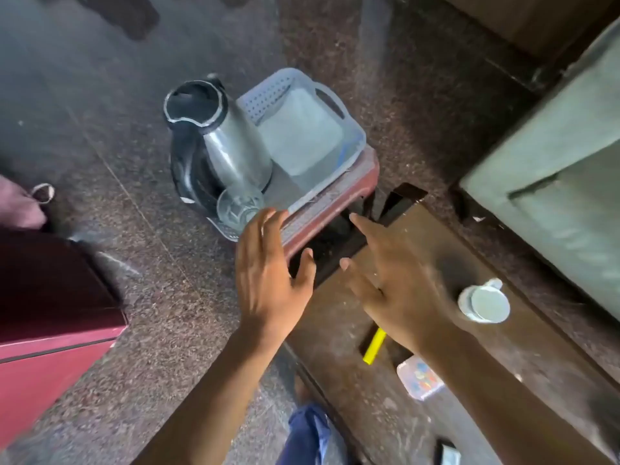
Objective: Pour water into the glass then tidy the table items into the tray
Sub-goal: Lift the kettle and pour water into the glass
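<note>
A steel kettle (221, 142) with a black handle and an open top stands at the left end of a pale blue plastic tray (349, 129). A clear glass (239, 204) stands in front of the kettle at the tray's near corner. The tray rests on a small reddish stool (332, 209). My left hand (268, 270) hovers open just before the glass, fingers spread over the stool's edge. My right hand (399, 283) is open too, held above the brown table (486, 364), its forefinger stretched toward the stool. Neither hand holds anything.
On the brown table lie a white cup (484, 303), a yellow marker (375, 345), a small clear box (419, 377) with coloured bits and a dark object (446, 453) at the bottom edge. A maroon cabinet (50, 313) stands left, a grey-green sofa (563, 182) right. Another person's hand (20, 203) shows at far left.
</note>
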`<state>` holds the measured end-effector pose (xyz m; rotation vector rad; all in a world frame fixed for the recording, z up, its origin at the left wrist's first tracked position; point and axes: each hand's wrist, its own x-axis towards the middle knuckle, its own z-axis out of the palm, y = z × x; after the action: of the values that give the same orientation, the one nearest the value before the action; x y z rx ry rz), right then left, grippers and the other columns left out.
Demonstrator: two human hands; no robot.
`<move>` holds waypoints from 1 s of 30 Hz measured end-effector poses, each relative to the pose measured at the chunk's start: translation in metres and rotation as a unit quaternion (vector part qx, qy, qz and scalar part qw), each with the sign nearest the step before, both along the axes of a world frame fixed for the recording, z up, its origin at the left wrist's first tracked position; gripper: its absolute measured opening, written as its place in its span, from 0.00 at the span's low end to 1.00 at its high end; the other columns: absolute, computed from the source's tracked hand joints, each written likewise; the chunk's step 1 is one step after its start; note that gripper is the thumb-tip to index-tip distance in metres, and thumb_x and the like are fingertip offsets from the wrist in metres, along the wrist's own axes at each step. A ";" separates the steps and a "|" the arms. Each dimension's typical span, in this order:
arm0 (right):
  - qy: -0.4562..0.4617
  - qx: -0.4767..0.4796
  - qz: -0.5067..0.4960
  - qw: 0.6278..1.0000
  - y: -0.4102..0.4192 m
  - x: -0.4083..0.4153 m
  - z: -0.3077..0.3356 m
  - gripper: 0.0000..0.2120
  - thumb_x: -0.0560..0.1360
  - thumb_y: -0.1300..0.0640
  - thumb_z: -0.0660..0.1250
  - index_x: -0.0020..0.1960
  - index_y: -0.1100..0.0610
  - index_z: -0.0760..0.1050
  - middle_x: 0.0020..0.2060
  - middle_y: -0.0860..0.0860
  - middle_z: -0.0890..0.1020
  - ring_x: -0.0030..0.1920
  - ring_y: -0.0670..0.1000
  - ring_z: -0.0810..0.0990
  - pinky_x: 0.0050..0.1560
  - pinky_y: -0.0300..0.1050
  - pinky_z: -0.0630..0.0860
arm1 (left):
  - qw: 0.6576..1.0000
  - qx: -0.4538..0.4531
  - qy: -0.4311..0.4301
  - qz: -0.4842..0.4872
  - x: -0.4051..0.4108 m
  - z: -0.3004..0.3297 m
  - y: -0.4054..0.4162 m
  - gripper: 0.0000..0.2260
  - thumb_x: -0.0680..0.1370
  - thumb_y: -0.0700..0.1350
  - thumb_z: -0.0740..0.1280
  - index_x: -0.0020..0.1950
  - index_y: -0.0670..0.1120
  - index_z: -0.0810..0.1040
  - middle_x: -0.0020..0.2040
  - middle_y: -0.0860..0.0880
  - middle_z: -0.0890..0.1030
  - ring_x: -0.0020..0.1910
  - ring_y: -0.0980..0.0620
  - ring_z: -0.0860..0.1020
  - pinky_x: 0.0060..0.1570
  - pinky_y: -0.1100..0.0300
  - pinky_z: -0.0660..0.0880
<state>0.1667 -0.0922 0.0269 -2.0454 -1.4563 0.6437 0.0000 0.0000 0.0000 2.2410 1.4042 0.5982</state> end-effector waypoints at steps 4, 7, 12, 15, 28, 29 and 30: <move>0.030 0.019 0.045 0.998 0.049 -0.020 -0.013 0.30 0.81 0.53 0.70 0.80 0.58 0.67 0.72 0.56 0.78 0.73 0.56 0.75 0.74 0.51 0.71 | 0.992 -0.014 -0.049 0.113 -0.018 -0.010 0.027 0.30 0.75 0.40 0.78 0.75 0.40 0.75 0.71 0.41 0.78 0.72 0.39 0.75 0.74 0.45 0.71; 0.017 0.024 0.060 0.998 0.092 -0.035 -0.024 0.31 0.79 0.52 0.72 0.79 0.58 0.69 0.70 0.55 0.79 0.72 0.57 0.77 0.70 0.54 0.76 | 0.988 -0.015 -0.073 0.137 -0.032 -0.022 0.031 0.29 0.75 0.39 0.77 0.75 0.40 0.74 0.69 0.41 0.78 0.71 0.40 0.76 0.72 0.46 0.72; 0.018 0.011 0.109 0.994 0.152 -0.055 -0.044 0.35 0.76 0.51 0.74 0.79 0.56 0.67 0.69 0.56 0.80 0.69 0.58 0.78 0.70 0.53 0.76 | 0.980 -0.035 -0.071 0.180 -0.055 -0.041 0.032 0.36 0.74 0.48 0.76 0.79 0.40 0.70 0.73 0.41 0.75 0.74 0.40 0.74 0.72 0.45 0.73; 0.028 -0.009 0.122 0.992 0.175 -0.067 -0.059 0.41 0.75 0.51 0.77 0.82 0.56 0.62 0.73 0.55 0.77 0.72 0.56 0.75 0.73 0.51 0.73 | 0.981 -0.049 -0.071 0.175 -0.058 -0.049 0.031 0.43 0.73 0.53 0.78 0.83 0.40 0.65 0.79 0.41 0.72 0.79 0.40 0.71 0.78 0.44 0.70; 0.020 0.016 0.089 0.996 0.188 -0.078 -0.082 0.42 0.64 0.47 0.85 0.72 0.57 0.69 0.62 0.52 0.83 0.59 0.55 0.84 0.56 0.50 0.82 | 0.970 -0.083 -0.099 0.205 -0.057 -0.069 0.038 0.49 0.73 0.53 0.79 0.86 0.38 0.60 0.84 0.40 0.66 0.85 0.42 0.65 0.82 0.38 0.67; 0.019 0.028 0.088 0.996 0.187 -0.078 -0.082 0.42 0.64 0.48 0.85 0.71 0.58 0.70 0.61 0.52 0.83 0.59 0.55 0.84 0.56 0.50 0.82 | 0.968 -0.089 -0.109 0.208 -0.057 -0.069 0.036 0.49 0.73 0.54 0.78 0.86 0.38 0.59 0.84 0.40 0.65 0.85 0.43 0.64 0.82 0.39 0.67; 0.017 0.039 0.087 0.995 0.184 -0.077 -0.080 0.41 0.64 0.49 0.85 0.71 0.58 0.71 0.61 0.53 0.83 0.58 0.55 0.85 0.56 0.51 0.82 | 0.965 -0.094 -0.121 0.212 -0.056 -0.068 0.033 0.49 0.73 0.56 0.77 0.87 0.39 0.58 0.84 0.41 0.65 0.85 0.45 0.64 0.82 0.40 0.67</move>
<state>0.0898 0.0922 -0.0535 -1.8539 -1.6253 0.6770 -0.0564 0.0334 -0.0682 1.6643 1.7381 0.8050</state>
